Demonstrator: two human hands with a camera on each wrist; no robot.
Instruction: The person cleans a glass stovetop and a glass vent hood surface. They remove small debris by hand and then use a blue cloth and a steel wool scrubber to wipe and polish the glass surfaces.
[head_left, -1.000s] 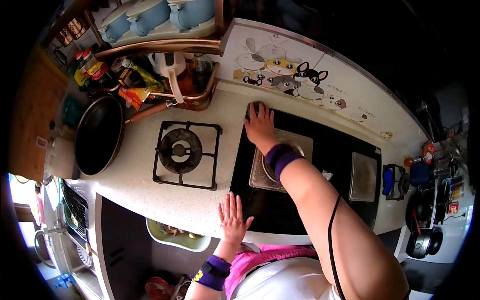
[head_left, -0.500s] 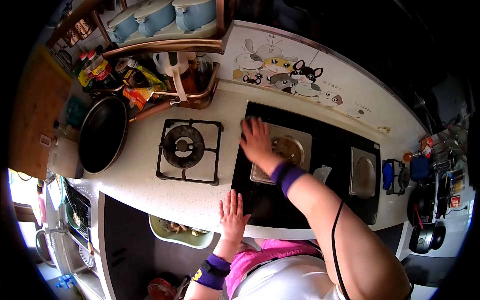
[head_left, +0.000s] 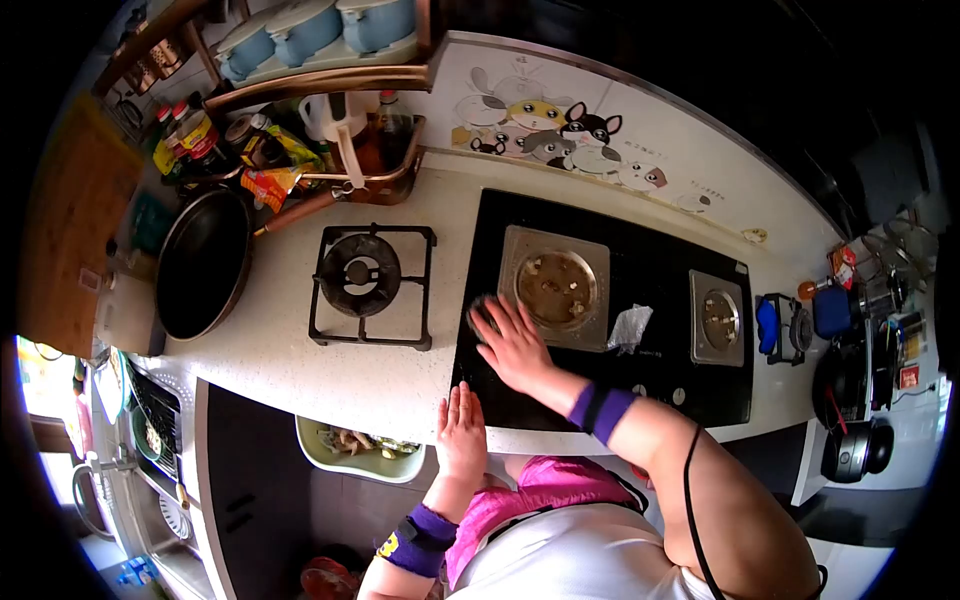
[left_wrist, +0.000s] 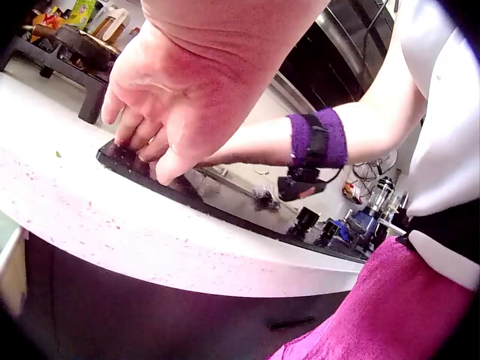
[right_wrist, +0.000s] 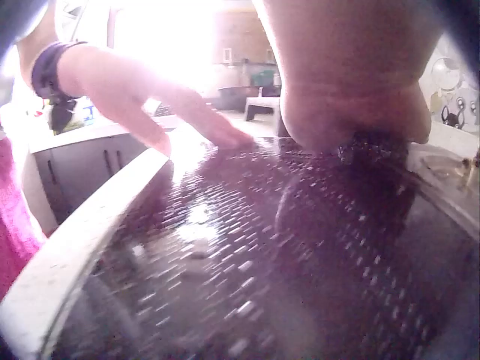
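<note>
My right hand (head_left: pixel 515 345) lies palm down with fingers spread over a dark metal scouring pad (head_left: pixel 484 316) on the black cooktop (head_left: pixel 560 395). In the right wrist view the dark mesh of the scouring pad (right_wrist: pixel 371 147) shows under the palm, and the wet cooktop is streaked with droplets. My left hand (head_left: pixel 462 440) has its fingers straight and together, with the fingertips at the cooktop's front left corner. The left wrist view shows that hand (left_wrist: pixel 176 105) bent over the cooktop edge. Right of my right hand sits a square metal burner plate (head_left: pixel 603 300) with brown liquid and pale bits.
A crumpled clear wrapper (head_left: pixel 629 328) and a second burner plate (head_left: pixel 703 345) lie farther right. Left stands a black pan support (head_left: pixel 372 345), then a frying pan (head_left: pixel 205 265). Below the counter edge is a pale green bin (head_left: pixel 360 462) with scraps.
My right hand has moved with the scouring pad from the cooktop's back left corner toward the front, along its left side. The left hand stays nearly in place.
</note>
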